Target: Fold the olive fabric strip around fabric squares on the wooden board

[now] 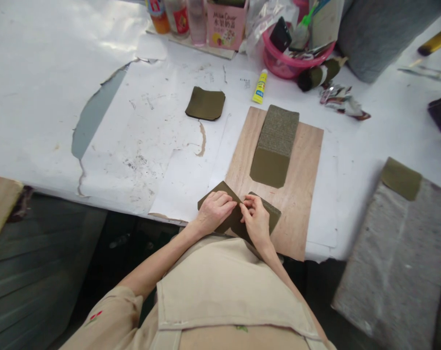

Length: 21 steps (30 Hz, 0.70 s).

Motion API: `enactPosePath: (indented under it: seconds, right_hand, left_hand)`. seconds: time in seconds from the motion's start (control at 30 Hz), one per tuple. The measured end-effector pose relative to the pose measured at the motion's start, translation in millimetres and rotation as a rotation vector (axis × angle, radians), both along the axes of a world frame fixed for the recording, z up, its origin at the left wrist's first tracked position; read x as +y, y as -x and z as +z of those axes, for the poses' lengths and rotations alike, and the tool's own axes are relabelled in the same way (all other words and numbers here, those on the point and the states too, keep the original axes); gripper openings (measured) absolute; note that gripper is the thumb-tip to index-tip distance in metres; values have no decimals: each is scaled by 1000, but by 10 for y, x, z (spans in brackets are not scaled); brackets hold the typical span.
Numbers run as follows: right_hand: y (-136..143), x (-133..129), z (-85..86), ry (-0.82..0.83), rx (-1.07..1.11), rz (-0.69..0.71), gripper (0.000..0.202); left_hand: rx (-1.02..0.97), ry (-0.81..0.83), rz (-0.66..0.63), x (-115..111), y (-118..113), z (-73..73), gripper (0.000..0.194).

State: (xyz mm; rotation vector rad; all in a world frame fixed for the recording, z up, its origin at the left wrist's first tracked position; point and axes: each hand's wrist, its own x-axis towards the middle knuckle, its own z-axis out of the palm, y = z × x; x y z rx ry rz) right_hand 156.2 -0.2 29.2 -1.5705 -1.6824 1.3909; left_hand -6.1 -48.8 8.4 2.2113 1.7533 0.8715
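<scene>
Close to my body, at the table's front edge, is dark olive sheet material (222,187) with angled corners. My left hand (217,209) lies over its left part, fingers closed together and pressing near the middle. My right hand (255,218) pinches at the same spot, its fingertips almost meeting those of the left. Another olive portion (273,212) shows beyond my right hand; whether it is the same piece I cannot tell. Just ahead, an overlapping row of olive pieces (277,133) lies on a wooden board (308,170), the nearest one showing most of its face.
A small stack of olive pieces (205,103) lies farther left. Beyond the board are a yellow tube (260,87) and a pink basket (284,69) of supplies. Bottles and a pink box (225,24) stand at the back. A grey board (398,257) carries one olive piece (401,178) at right.
</scene>
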Motion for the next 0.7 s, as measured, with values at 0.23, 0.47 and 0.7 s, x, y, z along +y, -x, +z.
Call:
enactPosePath:
  seconds: [0.23,0.47,0.7]
  right_hand:
    - [62,79,-7,-142,-187,45,23]
    - [66,87,-39,-113,-116,14,23]
    - [47,98,-64,-99,-96,22,27]
  left_hand:
    - [33,-2,-2,2,-2,-19,18]
    - [41,-2,5,2,1,-22,17]
    - [12,-31,0,-5,8,-15,15]
